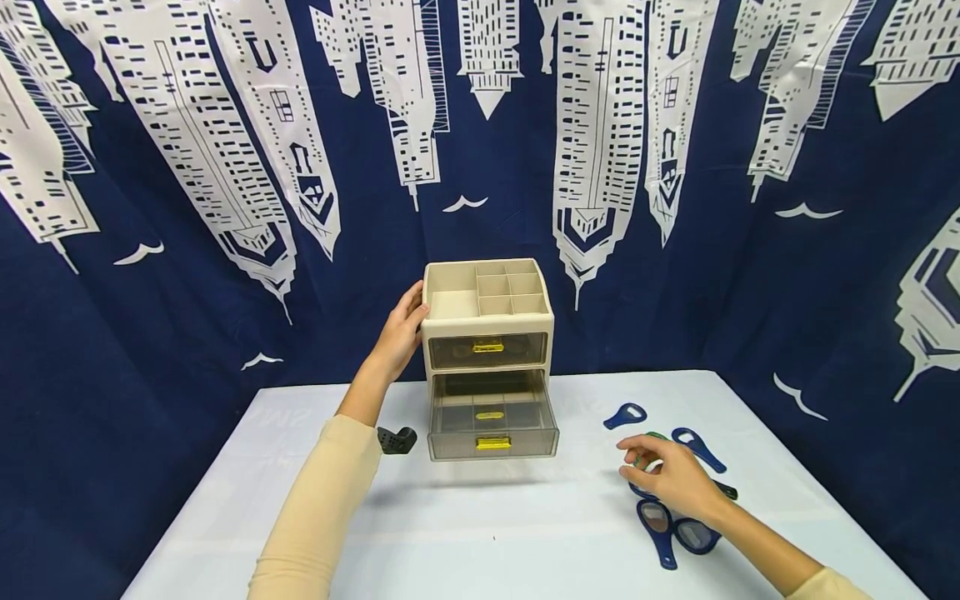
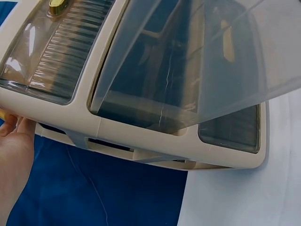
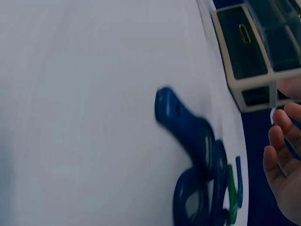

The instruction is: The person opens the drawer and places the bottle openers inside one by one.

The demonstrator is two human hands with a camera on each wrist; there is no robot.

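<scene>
Drawer box near far edge of table, touched by left hand, fingers nearly straight. Could tip forward from pressing on pulled-out middle drawer. Toward right edge, magnifying glasses beneath right hand, fingers loosely bent, empty.

You wear pale cream sleeves. Your organizer is beige, its see-through drawers smoky grey, their handles yellow. Your magnifiers are blue, your table white. The navy curtain is patterned with white buildings and birds.
</scene>
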